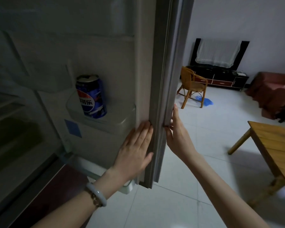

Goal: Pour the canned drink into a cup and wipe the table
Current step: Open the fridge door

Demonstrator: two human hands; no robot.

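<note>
Left hand is lying flat, fingers straight and together, pressing the smooth inner panel of the fridge door. Right hand is gripping the door's grey outer edge between thumb and fingers. The glossy blue cylindrical can is standing upright in the translucent plastic door shelf. A planked wooden table is sitting well off right.

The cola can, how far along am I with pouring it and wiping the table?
Barely started. Done: the fridge door is open. In hand: the left hand presses flat on the door's inner edge, the right hand holds its outer edge; neither touches the can, which stands in the door shelf. Left: taking the can, pouring, wiping the table. No cup or cloth is in view.
</note>
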